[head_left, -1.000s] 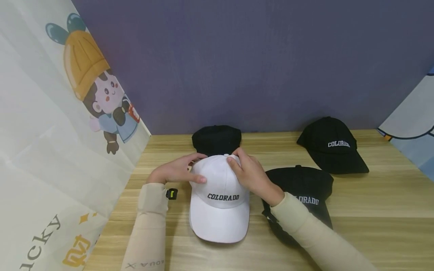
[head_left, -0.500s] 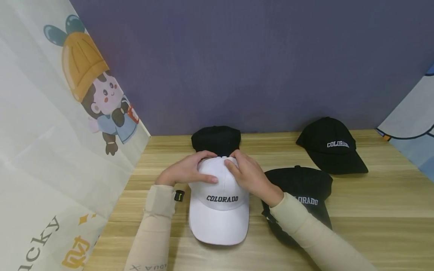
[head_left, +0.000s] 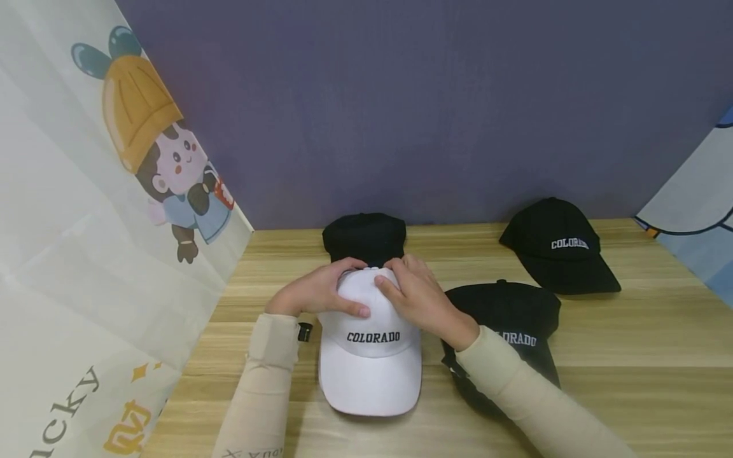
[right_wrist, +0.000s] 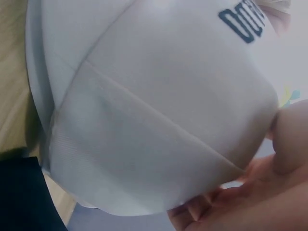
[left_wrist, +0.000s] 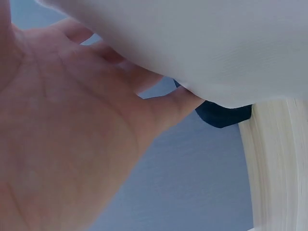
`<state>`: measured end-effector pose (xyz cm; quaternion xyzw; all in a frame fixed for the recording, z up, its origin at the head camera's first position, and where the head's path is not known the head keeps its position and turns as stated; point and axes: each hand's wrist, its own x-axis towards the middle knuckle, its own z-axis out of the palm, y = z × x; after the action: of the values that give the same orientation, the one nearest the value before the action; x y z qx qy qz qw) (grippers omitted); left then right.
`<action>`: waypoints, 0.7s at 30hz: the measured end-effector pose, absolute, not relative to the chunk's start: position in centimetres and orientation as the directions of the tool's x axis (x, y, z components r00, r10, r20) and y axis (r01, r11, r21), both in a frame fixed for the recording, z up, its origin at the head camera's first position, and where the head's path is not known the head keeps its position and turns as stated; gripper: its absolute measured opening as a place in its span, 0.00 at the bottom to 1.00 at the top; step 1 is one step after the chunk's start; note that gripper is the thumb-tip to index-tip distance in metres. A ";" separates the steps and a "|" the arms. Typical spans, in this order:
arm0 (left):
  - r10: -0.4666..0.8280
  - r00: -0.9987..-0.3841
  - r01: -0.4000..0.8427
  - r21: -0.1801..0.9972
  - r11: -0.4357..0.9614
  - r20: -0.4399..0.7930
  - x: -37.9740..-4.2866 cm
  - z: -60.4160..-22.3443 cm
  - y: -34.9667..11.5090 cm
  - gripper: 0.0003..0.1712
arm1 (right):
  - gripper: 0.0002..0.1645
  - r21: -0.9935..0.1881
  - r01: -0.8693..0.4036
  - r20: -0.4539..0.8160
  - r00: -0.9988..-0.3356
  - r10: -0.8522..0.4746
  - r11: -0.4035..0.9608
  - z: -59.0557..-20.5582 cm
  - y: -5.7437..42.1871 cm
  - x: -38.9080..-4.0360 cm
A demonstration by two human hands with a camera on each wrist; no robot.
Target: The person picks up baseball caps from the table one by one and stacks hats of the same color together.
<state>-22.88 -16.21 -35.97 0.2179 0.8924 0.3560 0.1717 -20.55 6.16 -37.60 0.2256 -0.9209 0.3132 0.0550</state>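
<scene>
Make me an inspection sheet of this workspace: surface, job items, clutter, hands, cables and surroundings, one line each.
Surface: wood-grain tabletop.
Job items: white cap, COLORADO lettering on its front, brim toward the wearer of the head camera.
Clutter: a black cap behind it, a black cap at the far right, and a black cap partly hidden by the right forearm.
Hands: left hand and right hand both grip the white cap's crown, thumbs on the front.
Cables: nothing seen.
Surroundings: grey-blue wall behind; printed sheet on the left; another printed panel on the right.
</scene>
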 end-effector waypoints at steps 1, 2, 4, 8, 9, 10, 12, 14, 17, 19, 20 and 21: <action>0.509 -0.847 0.265 0.708 0.655 -0.153 -22.9 -35.9 -16.2 0.53 | 0.23 -0.545 -0.452 0.236 -0.891 -0.388 0.706 -37.5 6.2 -20.5; 0.506 -0.848 0.263 0.705 0.658 -0.155 -22.9 -35.9 -16.2 0.53 | 0.24 -0.539 -0.456 0.229 -0.889 -0.397 0.709 -37.4 6.3 -20.4; 0.501 -0.851 0.260 0.702 0.663 -0.158 -22.8 -35.9 -16.2 0.53 | 0.27 -0.525 -0.463 0.213 -0.884 -0.417 0.714 -37.2 6.4 -20.3; 0.493 -0.855 0.253 0.700 0.668 -0.162 -22.9 -35.9 -16.4 0.51 | 0.32 -0.503 -0.477 0.169 -0.872 -0.458 0.721 -36.6 6.9 -20.0; 0.492 -0.856 0.252 0.700 0.668 -0.162 -22.9 -36.0 -16.4 0.51 | 0.33 -0.497 -0.479 0.157 -0.870 -0.468 0.724 -36.5 7.0 -19.9; 0.490 -0.856 0.249 0.701 0.668 -0.163 -22.9 -36.0 -16.4 0.51 | 0.34 -0.492 -0.480 0.142 -0.867 -0.477 0.727 -36.4 7.1 -19.9; 0.489 -0.857 0.249 0.701 0.668 -0.162 -22.9 -36.0 -16.5 0.50 | 0.35 -0.483 -0.481 0.113 -0.863 -0.493 0.732 -36.1 7.3 -19.9; 0.485 -0.859 0.246 0.700 0.671 -0.163 -22.9 -36.0 -16.5 0.50 | 0.36 -0.478 -0.482 0.089 -0.859 -0.505 0.735 -35.9 7.5 -19.9; 0.481 -0.861 0.242 0.697 0.675 -0.167 -22.8 -36.0 -16.4 0.51 | 0.37 -0.481 -0.478 0.059 -0.854 -0.517 0.735 -35.6 7.9 -19.9; 0.480 -0.861 0.240 0.698 0.674 -0.168 -22.8 -35.9 -16.4 0.51 | 0.38 -0.485 -0.475 0.045 -0.852 -0.521 0.734 -35.4 8.1 -19.9; 0.481 -0.861 0.240 0.699 0.673 -0.167 -22.8 -35.9 -16.4 0.51 | 0.39 -0.486 -0.473 0.038 -0.852 -0.523 0.735 -35.3 8.2 -19.8; 0.482 -0.860 0.241 0.701 0.671 -0.165 -22.8 -35.9 -16.4 0.50 | 0.39 -0.487 -0.468 0.028 -0.852 -0.523 0.737 -35.2 8.4 -19.8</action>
<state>-22.80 -16.39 -35.86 0.2014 0.8980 0.3520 0.1709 -19.82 8.35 -35.18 0.2662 -0.9303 0.2460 -0.0555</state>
